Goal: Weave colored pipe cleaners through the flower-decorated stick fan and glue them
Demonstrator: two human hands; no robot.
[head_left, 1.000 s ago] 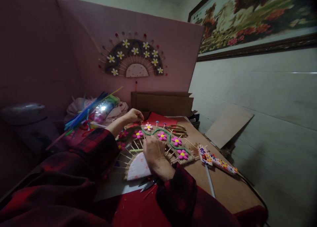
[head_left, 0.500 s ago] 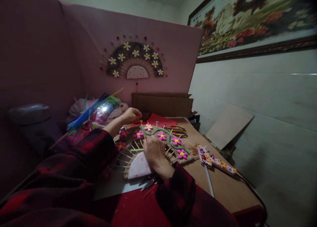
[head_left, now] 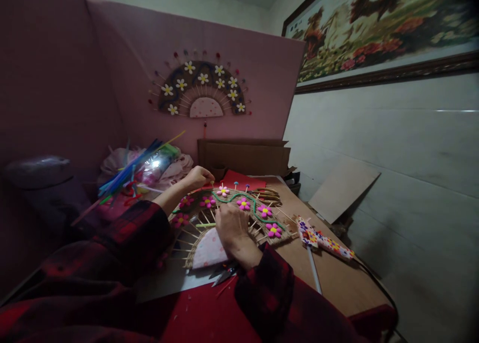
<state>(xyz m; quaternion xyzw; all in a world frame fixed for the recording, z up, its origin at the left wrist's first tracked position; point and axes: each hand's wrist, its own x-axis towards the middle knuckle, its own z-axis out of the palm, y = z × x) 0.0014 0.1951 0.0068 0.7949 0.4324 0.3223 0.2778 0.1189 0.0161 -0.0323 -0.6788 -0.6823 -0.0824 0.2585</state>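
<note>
The fingers of the right hand [head_left: 232, 225] are curling downward onto the middle of the fan-shaped craft [head_left: 279, 233], just below its green wavy cord [head_left: 239, 197]. The back of the hand is facing the camera, so it cannot be told whether the fingertips are pinching anything. The left hand [head_left: 198, 175] is reaching to the far rim of the fan, just above centre frame. Its fingers are bending inward near the bead-tipped sticks there, and whether they are gripping one cannot be told either. The fan is lying flat on the brown table [head_left: 337, 278] at centre frame, carrying pink flowers [head_left: 265, 211] along its woven arc. Small snips [head_left: 224, 275] are lying just below the right wrist. A flower-patterned glue gun [head_left: 324, 241] is resting to the right of the fan, and gold scissors [head_left: 267, 195] are sitting at the fan's upper right edge beside a red sheet [head_left: 243, 179]. A bundle of coloured sticks [head_left: 130, 171] is poking up at left. A finished fan [head_left: 202, 91] is hanging on the pink board [head_left: 262, 83] in the upper middle, and a framed painting [head_left: 374, 28] is filling the upper right.
</note>
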